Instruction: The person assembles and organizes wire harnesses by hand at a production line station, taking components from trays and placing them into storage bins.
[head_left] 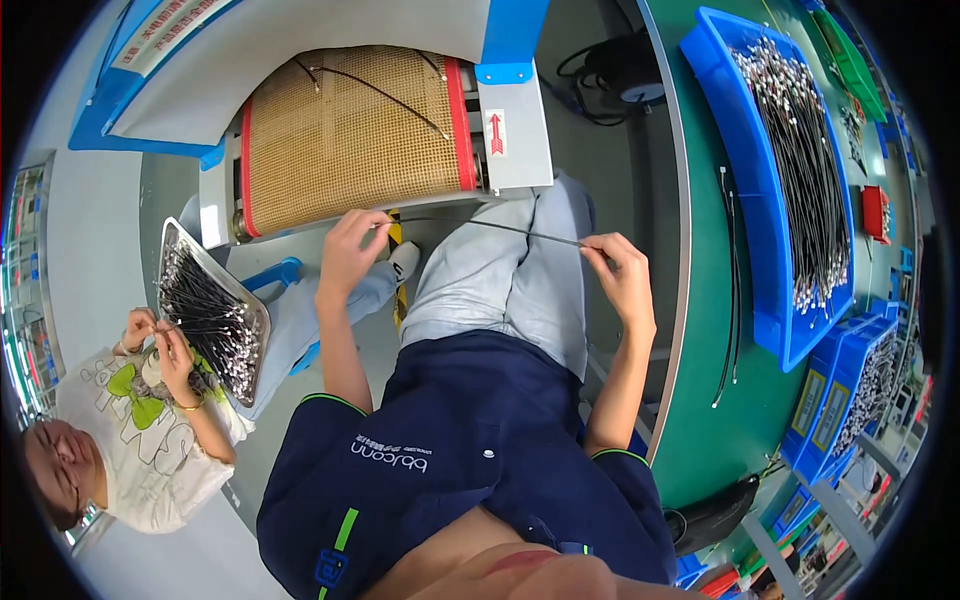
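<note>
A thin black cable [502,228] stretches between my two hands above my lap, just off the front end of a conveyor. My left hand [350,250] pinches one end near the conveyor's front edge. Fingers of my right hand [620,275] are closed on the other end, over my right leg. Under the machine hood, the tan mesh belt [340,180] with red borders carries several similar cables [385,93]. The small connectors at the held ends are mostly covered by my fingers.
To the right, a green table [705,290] bears loose black cables [733,270] and a long blue bin [765,235] packed with cables. More blue bins [830,400] stand beyond. At the left sits a co-worker [150,430], hands near a metal tray [258,345] of cables.
</note>
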